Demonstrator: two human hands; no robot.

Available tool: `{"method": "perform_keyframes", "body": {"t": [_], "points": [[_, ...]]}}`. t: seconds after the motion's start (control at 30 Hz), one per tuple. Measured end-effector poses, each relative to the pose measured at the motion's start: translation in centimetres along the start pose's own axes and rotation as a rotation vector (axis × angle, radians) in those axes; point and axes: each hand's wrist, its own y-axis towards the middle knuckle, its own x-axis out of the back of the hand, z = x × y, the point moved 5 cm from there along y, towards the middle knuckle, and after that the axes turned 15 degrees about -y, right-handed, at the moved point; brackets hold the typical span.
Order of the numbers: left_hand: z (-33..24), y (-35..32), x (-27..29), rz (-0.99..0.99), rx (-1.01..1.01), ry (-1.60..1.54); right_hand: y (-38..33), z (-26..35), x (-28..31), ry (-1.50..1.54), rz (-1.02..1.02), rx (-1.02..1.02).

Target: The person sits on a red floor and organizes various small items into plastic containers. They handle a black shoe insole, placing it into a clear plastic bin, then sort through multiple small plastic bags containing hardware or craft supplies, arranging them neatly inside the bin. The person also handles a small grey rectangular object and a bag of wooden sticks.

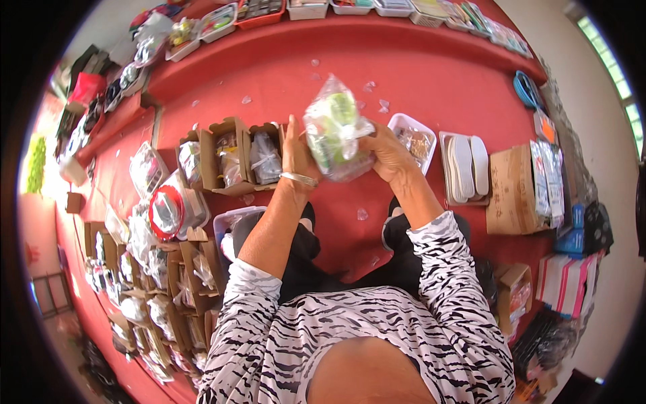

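Green-and-clear plastic bag (331,121) at 12 o'clock, over red floor (342,225); long axis nearly 12-to-6; right hand (391,153) nearer, at bag's 4 o'clock, pinching its side; left hand (298,153) at 8 o'clock, fingers straight; cannot tell whether gripping.

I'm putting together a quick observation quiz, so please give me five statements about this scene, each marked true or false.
1. The right hand holds a clear plastic bag with something green inside. True.
2. A bangle circles the right wrist. False: it is on the left wrist.
3. The white shoe soles lie to the right of both hands. True.
4. The floor is blue. False: it is red.
5. The cardboard boxes just left of the left hand are empty. False: they hold plastic-wrapped items.
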Motion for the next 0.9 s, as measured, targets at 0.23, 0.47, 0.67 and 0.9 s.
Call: {"method": "perform_keyframes", "body": {"t": [0.23,0.47,0.67,0.9], "points": [[0.3,-0.7,-0.2,0.095,0.169,-0.184,0.6,-1.0,0.1,0.239,0.12,0.026],[0.6,-0.8,0.0,0.017,0.134,-0.112,1.2,-2.4,0.7,0.144,0.099,-0.073],[0.6,0.6,2.1,-0.046,0.081,-0.12,0.7,-1.4,-1.1,-0.086,0.011,-0.035],[-0.2,-0.2,0.2,0.051,0.091,-0.084,0.5,1.4,-0.6,-0.385,-0.289,0.175]]}}
